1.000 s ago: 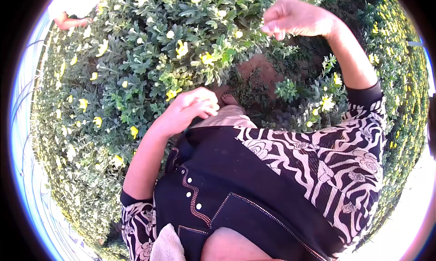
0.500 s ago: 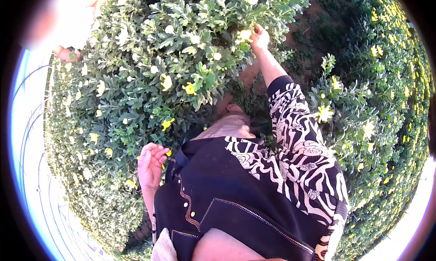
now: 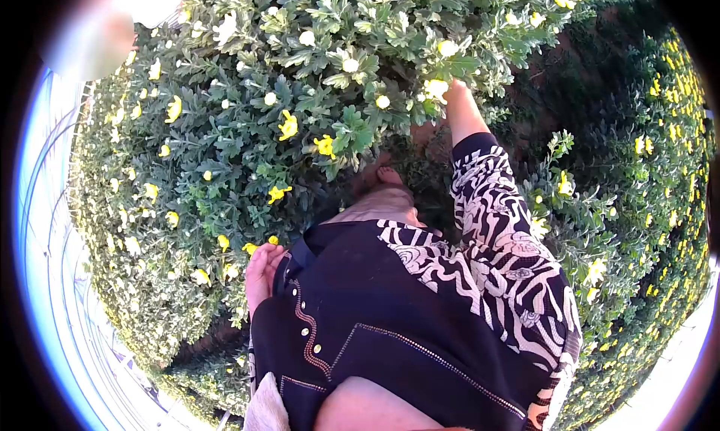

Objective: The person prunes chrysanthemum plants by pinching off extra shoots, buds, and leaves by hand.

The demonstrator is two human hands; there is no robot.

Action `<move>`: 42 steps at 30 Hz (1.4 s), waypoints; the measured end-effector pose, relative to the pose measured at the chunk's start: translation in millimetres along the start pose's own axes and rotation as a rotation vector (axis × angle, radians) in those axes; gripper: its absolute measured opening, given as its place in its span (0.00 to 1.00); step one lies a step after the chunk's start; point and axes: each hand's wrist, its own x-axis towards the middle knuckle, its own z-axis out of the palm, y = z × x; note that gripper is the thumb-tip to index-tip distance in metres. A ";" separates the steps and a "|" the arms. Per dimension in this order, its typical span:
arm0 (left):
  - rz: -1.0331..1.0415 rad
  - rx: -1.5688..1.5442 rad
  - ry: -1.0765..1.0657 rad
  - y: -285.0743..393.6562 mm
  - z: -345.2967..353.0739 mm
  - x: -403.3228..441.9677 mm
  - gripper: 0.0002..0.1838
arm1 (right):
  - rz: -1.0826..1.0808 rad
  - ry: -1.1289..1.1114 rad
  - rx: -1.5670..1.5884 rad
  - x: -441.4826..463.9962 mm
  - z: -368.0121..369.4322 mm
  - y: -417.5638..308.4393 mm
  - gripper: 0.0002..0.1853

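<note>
My left hand (image 3: 259, 275) is low by my waist at the left, its fingers curled together. A small yellow flower (image 3: 274, 240) shows at its fingertips, and another yellow bloom (image 3: 250, 249) is just beside it. My right arm reaches up into the flowering bush (image 3: 315, 78). Of my right hand (image 3: 457, 90) only the part by the wrist shows; leaves cover the fingers. A pale yellow flower (image 3: 435, 90) lies right beside that wrist, with a second bloom (image 3: 448, 48) above.
Dense plants with buds and yellow flowers fill the left side. Another planted row (image 3: 660, 176) runs along the right, past a shaded soil path (image 3: 577, 71). Another person (image 3: 94, 37) is partly visible at the upper left. My bare foot (image 3: 388, 174) is below the bush.
My right hand has gone deeper into the leaves, its fingers now hidden. My left hand has shifted slightly right, closer to my waist. The other person's hand at upper left is no longer visible.
</note>
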 end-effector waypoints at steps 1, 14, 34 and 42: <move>-0.007 -0.009 -0.008 2.1 4.9 -1.4 0.13 | 0.001 0.003 0.012 -7.7 -7.9 -0.1 0.08; -0.051 0.076 0.043 -4.6 9.8 13.8 0.11 | -0.348 0.057 -0.045 -64.4 -13.6 -41.3 0.14; -0.033 0.182 0.058 -0.3 15.7 9.6 0.10 | -1.148 0.431 -1.309 -6.0 86.7 -26.0 0.29; -0.016 0.121 0.086 -11.9 4.4 4.6 0.11 | -1.007 0.147 -0.986 -1.2 74.4 -16.6 0.11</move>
